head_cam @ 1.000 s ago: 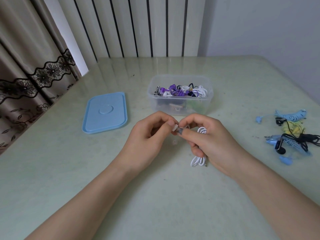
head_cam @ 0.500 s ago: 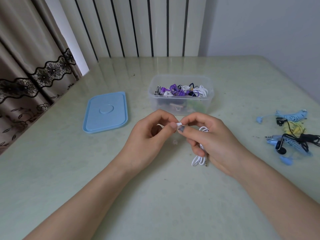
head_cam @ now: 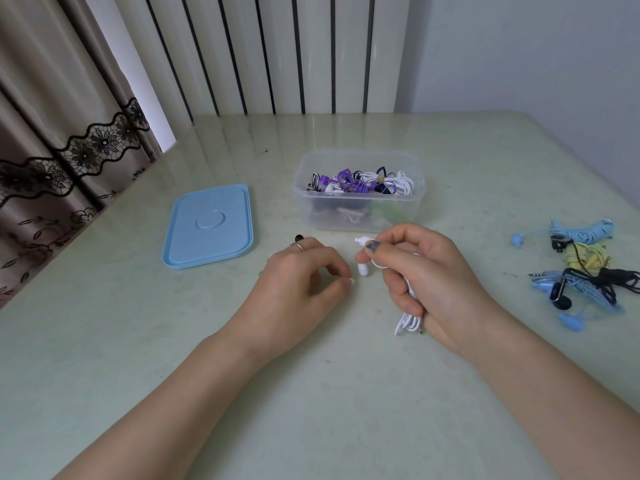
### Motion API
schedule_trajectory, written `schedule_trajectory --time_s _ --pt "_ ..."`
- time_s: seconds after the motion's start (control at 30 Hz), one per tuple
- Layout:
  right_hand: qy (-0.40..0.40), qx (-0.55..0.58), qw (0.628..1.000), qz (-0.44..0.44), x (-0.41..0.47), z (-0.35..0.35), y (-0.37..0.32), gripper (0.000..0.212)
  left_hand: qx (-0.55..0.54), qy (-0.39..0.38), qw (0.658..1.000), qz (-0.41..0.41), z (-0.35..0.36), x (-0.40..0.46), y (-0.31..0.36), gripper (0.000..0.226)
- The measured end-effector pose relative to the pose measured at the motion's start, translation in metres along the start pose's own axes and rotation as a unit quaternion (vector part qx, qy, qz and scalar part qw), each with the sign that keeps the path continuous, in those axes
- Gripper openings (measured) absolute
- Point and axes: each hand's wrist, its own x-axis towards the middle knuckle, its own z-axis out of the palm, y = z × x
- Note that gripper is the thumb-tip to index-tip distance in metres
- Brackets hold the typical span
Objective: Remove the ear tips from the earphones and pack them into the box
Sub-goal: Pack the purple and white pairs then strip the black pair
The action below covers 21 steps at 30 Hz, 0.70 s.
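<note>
Your hands have parted since half a second ago: the left hand (head_cam: 298, 289) has dropped to the tabletop left of centre, while the right hand (head_cam: 426, 275) stays raised just right of centre. You curl the left fingers loosely over the table (head_cam: 311, 410), thumb and forefinger tips close together; whether they pinch an ear tip, you cannot tell from this view. Your right hand grips the white earphones (head_cam: 408, 317), the coiled cable looping out below the palm and the two white earbuds (head_cam: 362, 254) poking out past the thumb and forefinger. Behind your hands, at upper centre of the frame, the clear plastic box (head_cam: 360, 216) stands open, holding purple, white and black earphones. Its blue lid (head_cam: 209, 225) lies flat to the left of it, apart from the box. At the right edge of the frame, a tangled pile of blue, yellow and black earphones (head_cam: 585, 268) waits on the table. A small dark object (head_cam: 299, 237) sits just beyond your left fingers. Striped panels and a lace-trimmed curtain (head_cam: 62, 133) fill the background.
</note>
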Motion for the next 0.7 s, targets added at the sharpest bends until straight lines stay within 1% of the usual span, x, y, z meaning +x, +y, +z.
schedule_trajectory --time_s 0.1,0.23,0.47,0.57,0.7 --pt "-0.006 0.011 1.000 0.000 -0.0001 -0.0005 0.0002 0.007 -0.054 0.007 0.998 -0.021 -0.0014 0.0002 -0.0011 0.010" --pt "-0.019 0.010 1.000 -0.005 -0.0006 -0.0003 -0.0001 0.023 -0.153 0.020 0.988 -0.030 -0.0032 0.0012 -0.0029 0.008" --pt "-0.026 -0.001 1.000 -0.004 -0.0020 0.0013 0.0004 0.010 -0.269 0.035 0.962 -0.033 -0.0046 0.0014 0.0005 0.006" --pt "-0.030 -0.005 1.000 -0.007 -0.0032 0.0020 -0.0002 0.008 -0.295 0.030 0.954 -0.045 -0.0043 0.0010 0.0018 0.004" --pt "-0.030 -0.002 0.999 -0.011 -0.0031 0.0026 -0.0004 0.007 -0.302 0.031 0.951 -0.052 -0.0049 0.0006 0.0034 0.003"
